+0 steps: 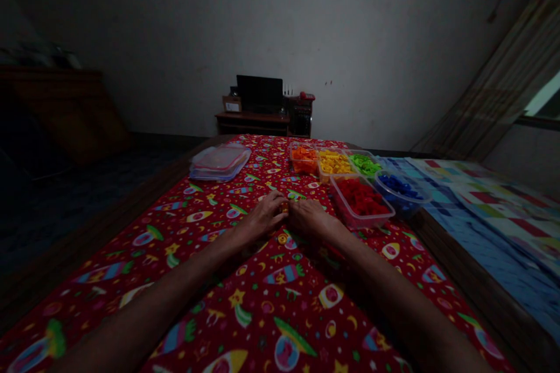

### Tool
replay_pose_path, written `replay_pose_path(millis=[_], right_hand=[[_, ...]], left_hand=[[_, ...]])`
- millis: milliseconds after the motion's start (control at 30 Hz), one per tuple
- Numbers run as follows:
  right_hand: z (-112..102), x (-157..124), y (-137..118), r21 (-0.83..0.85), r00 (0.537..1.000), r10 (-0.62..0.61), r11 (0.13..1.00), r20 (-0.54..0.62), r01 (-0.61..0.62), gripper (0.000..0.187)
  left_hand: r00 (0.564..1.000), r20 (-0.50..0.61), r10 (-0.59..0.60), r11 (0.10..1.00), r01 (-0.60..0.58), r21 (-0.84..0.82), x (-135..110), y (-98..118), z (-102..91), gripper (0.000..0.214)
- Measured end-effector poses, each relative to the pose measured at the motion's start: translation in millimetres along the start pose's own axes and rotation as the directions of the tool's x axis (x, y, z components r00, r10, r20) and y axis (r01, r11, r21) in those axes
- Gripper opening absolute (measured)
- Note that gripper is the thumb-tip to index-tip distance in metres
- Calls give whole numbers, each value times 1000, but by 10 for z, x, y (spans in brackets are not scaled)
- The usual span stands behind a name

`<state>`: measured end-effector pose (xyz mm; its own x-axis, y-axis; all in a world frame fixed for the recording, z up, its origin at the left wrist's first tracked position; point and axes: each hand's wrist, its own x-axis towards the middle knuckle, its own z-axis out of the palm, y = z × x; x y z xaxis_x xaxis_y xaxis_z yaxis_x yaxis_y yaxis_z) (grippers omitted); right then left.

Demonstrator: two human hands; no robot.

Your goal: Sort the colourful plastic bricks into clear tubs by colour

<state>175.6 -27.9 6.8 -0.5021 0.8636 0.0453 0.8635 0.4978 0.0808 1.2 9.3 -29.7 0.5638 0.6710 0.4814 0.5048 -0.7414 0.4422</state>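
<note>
My left hand (268, 211) and my right hand (308, 214) meet over the middle of the patterned cloth. Between their fingertips is a small yellow-orange plastic piece (284, 207), partly covered by the fingers. My left thumb and fingers close round it from the left. The right hand is curled against it from the other side, its fingertips mostly hidden. Just below the hands, a small round yellow piece (282, 239) lies on the cloth. Dim light makes the exact shape of both pieces hard to tell.
Clear tubs stand at the right, sorted by colour: orange (303, 166), yellow (321, 176), green (380, 163), red (350, 218) and blue (413, 207). Stacked lids (221, 160) lie at the far left of the red rocket-print cloth (262, 315). Beyond is a desk with a monitor (259, 92).
</note>
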Motion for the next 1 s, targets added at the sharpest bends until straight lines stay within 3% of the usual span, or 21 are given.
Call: replay_pose_path(millis=[233,400,500,633,700,800,900,1000], right_hand=[[-246,-67,195,31,1000,-16,999,-19,16,36],[-413,-211,336,6,999,39,999,7,-39,34],[-360,-229,309,47,988,10,999,151,-17,28],[-251,-161,188,113,959,-37,994,282,5,24],[-230,-130,162,118,959,-62,992,277,30,22],[-256,-117,172,126,952,-58,992,300,21,21],[-333,-137,153,159,970,-81,986,229,45,19],[-381,-172,38,211,969,-187,966,159,152,20]], left_hand=[[996,81,32,993,-40,107,-93,-60,110,27],[987,122,-104,984,85,157,18,97,-127,29],[951,223,-214,968,175,182,85,209,-347,33],[858,479,-188,971,89,221,24,266,-496,31],[820,545,-177,964,33,264,-50,281,-486,25],[826,528,-198,939,6,343,-127,324,-432,19],[829,511,-228,929,29,368,-114,353,-417,18],[803,536,-259,939,81,333,-51,313,-449,16]])
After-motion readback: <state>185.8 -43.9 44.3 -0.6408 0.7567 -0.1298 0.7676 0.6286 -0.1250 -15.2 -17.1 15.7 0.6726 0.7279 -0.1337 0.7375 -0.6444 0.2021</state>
